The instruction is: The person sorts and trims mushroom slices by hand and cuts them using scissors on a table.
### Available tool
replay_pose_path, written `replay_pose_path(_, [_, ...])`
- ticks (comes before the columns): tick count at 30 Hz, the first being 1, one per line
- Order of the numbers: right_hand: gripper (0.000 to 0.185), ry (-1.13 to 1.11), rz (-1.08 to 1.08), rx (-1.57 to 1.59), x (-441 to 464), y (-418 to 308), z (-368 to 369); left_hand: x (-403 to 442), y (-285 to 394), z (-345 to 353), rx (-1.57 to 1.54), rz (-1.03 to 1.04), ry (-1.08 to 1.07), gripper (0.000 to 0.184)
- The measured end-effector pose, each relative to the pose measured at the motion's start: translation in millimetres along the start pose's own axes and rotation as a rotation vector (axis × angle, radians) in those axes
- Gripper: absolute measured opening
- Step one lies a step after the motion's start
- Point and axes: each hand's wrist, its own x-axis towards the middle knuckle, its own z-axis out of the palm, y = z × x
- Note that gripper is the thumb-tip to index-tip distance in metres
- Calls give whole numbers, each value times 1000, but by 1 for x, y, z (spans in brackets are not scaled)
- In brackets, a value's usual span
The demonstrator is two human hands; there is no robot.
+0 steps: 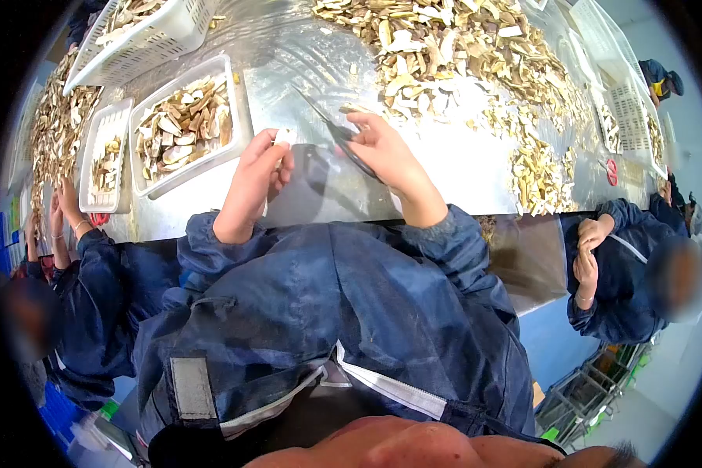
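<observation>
My left hand (257, 175) is closed, pinching a small pale mushroom piece (285, 136) between thumb and fingertips above the metal table. In my right hand (386, 152) is a pair of dark-handled scissors (342, 134), the pointed blades angled away to the upper left. The blades are apart from the mushroom piece. Left of my left hand stands a white tray (237, 101) of sliced dried-looking mushrooms (183, 129). Beyond my right hand a large heap of mushroom slices (460, 62) spreads over the table.
A narrow white tray (101, 204) and a slotted white basket (136, 58) stand at the left. More baskets (632, 109) and red-handled scissors (612, 171) lie to the right. Co-workers sit on both sides: one's hands (589, 249) at right, another's hand (70, 207) at left.
</observation>
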Motion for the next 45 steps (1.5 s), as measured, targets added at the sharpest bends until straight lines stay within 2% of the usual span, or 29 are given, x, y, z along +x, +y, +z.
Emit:
replay_pose_path(3, [72, 117, -242, -155, -23, 11, 7, 0, 3, 3, -2, -27, 4, 21])
replay_pose_path(4, [75, 70, -42, -206, -44, -16, 6, 0, 4, 6, 17, -30, -1, 22])
replay_pose_path(8, [68, 51, 15, -426, -73, -27, 5, 6, 6, 21, 121, 13, -64, 24])
replay_pose_path(11, [64, 123, -94, -500, -80, -25, 4, 6, 2, 37, 145, 87, -139, 26])
replay_pose_path(14, [61, 134, -137, -513, -81, -23, -2, 6, -3, 47, 171, 137, -177, 30])
replay_pose_path(20, [51, 105, -66, -565, -86, -14, -8, 9, -3, 52, 242, 119, -242, 27])
replay_pose_path(26, [44, 134, -75, -568, -95, 1, -16, 14, 6, 58, 206, -96, -332, 27])
replay_pose_path(29, [39, 252, -142, -417, -96, 8, -21, 12, 17, 68, 168, -150, -325, 20])
replay_pose_path(31, [39, 395, -6, -323, -95, 1, -32, 23, 8, 67, 184, -11, -312, 19])
replay_pose_path(32, [39, 429, 69, -179, -95, -1, -37, 29, 8, 69, 192, 59, -306, 18])
replay_pose_path(35, [37, 457, 58, 67, -90, 12, -48, 44, 24, 73, 463, 33, -336, 19])
replay_pose_path(36, [36, 457, 49, 94, -89, 12, -48, 57, 13, 79, 560, 421, -346, 21])
replay_pose_path(39, [34, 454, 39, 168, -90, 9, -50, 63, 14, 97, 1124, 795, -290, 23])
replay_pose_path(40, [33, 450, 48, 190, -91, 9, -52, 62, 18, 101, 1232, 713, -316, 28])
replay_pose_path(43, [32, 462, 61, 256, -92, 9, -56, 66, 19, 102, 1426, 700, -334, 27])
replay_pose_path(45, [31, 468, 55, 277, -92, 12, -57, 63, 26, 100, 1387, 701, -355, 24])
